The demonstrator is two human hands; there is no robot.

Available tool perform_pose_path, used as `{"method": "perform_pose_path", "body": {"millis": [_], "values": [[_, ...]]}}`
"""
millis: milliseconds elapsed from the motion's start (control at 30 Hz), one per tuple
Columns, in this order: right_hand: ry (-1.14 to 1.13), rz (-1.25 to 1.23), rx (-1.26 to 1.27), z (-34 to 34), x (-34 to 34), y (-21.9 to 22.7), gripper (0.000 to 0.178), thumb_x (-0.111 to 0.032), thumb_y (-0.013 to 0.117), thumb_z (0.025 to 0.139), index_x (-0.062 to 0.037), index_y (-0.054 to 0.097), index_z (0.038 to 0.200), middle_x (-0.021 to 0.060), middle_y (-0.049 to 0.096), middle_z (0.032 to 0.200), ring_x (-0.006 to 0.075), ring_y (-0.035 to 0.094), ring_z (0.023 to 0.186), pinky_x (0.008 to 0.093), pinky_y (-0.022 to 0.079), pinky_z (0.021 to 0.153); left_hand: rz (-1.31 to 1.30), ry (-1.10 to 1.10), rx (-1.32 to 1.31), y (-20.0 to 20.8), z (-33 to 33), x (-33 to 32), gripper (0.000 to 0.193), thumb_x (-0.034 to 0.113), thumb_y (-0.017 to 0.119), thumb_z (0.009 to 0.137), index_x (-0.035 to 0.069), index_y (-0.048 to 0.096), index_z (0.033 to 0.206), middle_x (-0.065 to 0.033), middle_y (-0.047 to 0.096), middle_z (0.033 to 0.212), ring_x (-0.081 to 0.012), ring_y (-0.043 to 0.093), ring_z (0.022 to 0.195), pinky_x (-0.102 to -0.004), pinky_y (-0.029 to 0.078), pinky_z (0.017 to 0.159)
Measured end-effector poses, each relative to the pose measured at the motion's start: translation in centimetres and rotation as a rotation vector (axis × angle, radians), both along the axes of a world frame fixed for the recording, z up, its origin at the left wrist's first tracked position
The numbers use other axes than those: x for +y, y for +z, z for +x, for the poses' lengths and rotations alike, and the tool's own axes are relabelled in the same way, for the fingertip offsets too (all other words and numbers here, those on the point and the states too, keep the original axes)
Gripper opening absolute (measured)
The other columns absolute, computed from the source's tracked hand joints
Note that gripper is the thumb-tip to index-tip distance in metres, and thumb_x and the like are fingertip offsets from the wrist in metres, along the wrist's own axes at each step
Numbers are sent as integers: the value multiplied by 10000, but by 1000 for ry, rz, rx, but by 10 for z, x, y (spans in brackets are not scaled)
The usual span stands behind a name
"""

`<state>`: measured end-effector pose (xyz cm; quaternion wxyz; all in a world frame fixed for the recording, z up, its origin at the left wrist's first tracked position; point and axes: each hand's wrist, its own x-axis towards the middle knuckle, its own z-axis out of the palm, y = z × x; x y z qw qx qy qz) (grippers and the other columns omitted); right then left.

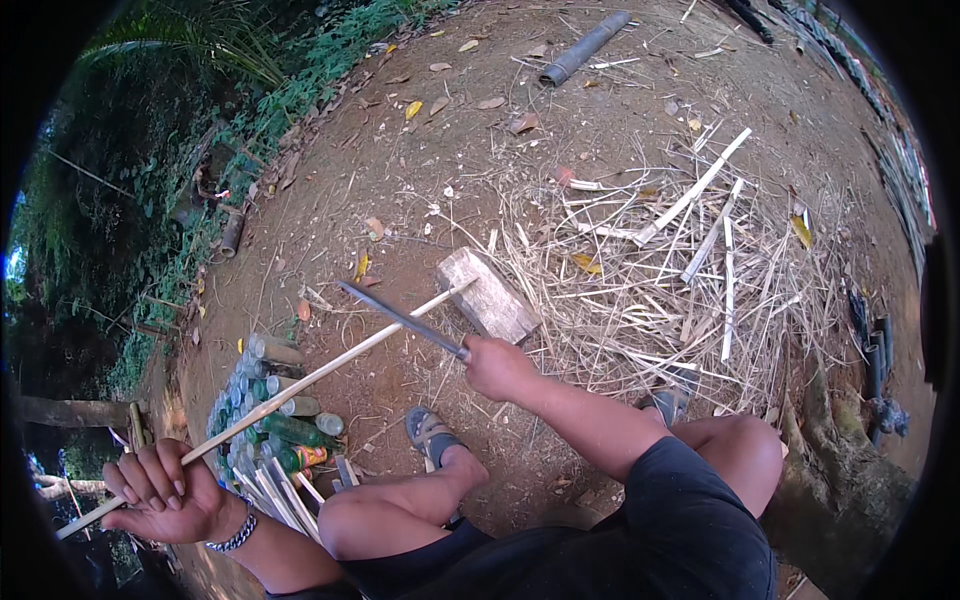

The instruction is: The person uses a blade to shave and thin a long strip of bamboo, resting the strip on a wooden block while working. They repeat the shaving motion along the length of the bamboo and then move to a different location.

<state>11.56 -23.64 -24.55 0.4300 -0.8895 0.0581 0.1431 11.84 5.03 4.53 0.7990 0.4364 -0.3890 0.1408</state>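
Note:
My left hand [165, 490], with a chain bracelet at the wrist, is closed round the lower part of a long pale bamboo strip [325, 370]. The strip slants up to the right, and its far end meets the top of a wooden block [490, 297] on the ground. In my right hand [497, 368] is a long-bladed knife [405, 320]; its handle is hidden in the fist. The dark blade points up and left and crosses the strip a little short of the block. Whether blade and strip touch, I cannot tell.
Right of the block lies a heap of thin shavings and split strips [650, 290]. Glass bottles [290, 425] are piled left of my feet, beside upright pale slats [285, 497]. A dark bamboo pole [585, 48] lies at the far side. A tree root [840, 470] stands at right.

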Motion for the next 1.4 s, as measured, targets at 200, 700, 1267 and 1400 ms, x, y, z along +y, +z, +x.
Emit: {"method": "perform_pose_path", "body": {"millis": [200, 700, 1267, 1400], "values": [[-251, -35, 191, 0, -51, -147, 251, -204, 575, 884, -43, 599, 1075, 206, 663, 962, 358, 646, 928, 452, 506, 803, -14, -4, 22, -2, 10, -16, 385, 407, 615, 912, 130, 400, 750, 57, 374, 525, -39, 358, 400, -187, 308, 450], [-255, -3, 189, 13, -52, -159, 357, -279, 570, 845, 27, 645, 1014, 265, 645, 1033, 399, 628, 975, 435, 498, 866, -77, 77, 39, -14, 8, 17, 421, 478, 574, 912, 95, 454, 783, 46, 360, 580, -45, 329, 436, -206, 299, 449], [-487, 116, 161, -69, -28, -120, 348, -265, 554, 859, 29, 606, 1038, 267, 647, 977, 419, 627, 939, 467, 492, 822, -140, 235, 100, -10, -27, 2, 566, 656, 486, 872, 98, 422, 814, -2, 347, 704, -129, 347, 621, -287, 321, 641], [-244, 114, -6, -70, 0, -50, 308, -207, 544, 872, 32, 569, 1066, 247, 643, 912, 420, 627, 891, 472, 494, 794, -182, 357, 124, -18, -33, -10, 602, 708, 486, 841, 126, 392, 720, 20, 297, 619, -87, 283, 526, -234, 248, 480]]}}
